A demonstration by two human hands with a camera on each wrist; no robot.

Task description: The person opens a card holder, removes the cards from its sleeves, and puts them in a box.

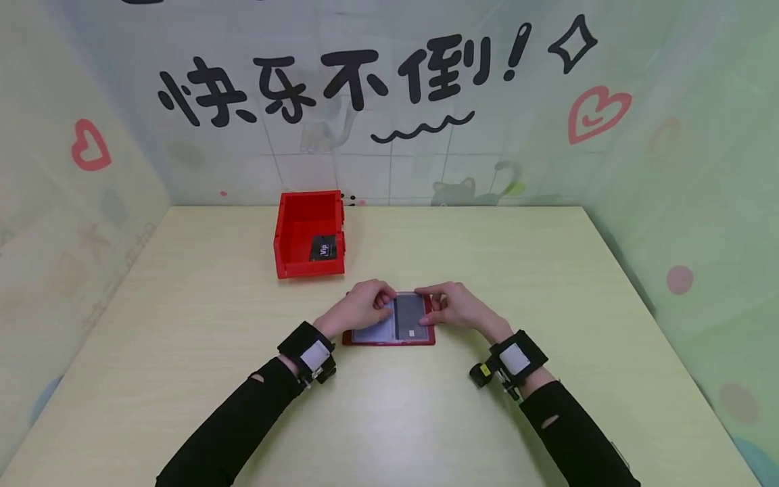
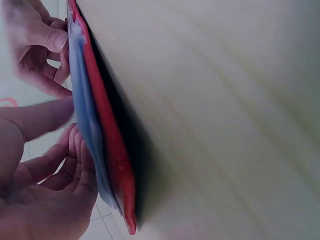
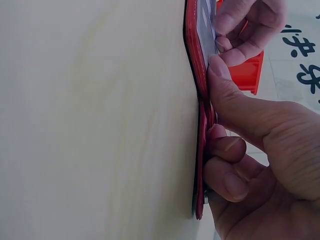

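A red card holder (image 1: 430,335) lies spread on the table, clear plastic sleeves (image 1: 374,333) inside it and a dark card (image 1: 411,314) in the right-hand sleeve. My left hand (image 1: 364,304) is over the left page; its thumb (image 2: 55,112) and bent fingers touch the sleeve with a gap between them. At the right side, my right hand (image 1: 456,306) grips the holder, its thumb (image 3: 222,82) pressed on the inner page and its other fingers curled by the cover's edge. The right index fingertip is hidden in the right wrist view.
Behind the card holder, slightly left, stands a red open-topped bin (image 1: 309,269) with a black card (image 1: 323,248) marked "Vip" inside. The pale wooden table (image 1: 389,419) ends at a printed backdrop (image 1: 365,169) at the rear. Both wrists wear camera straps.
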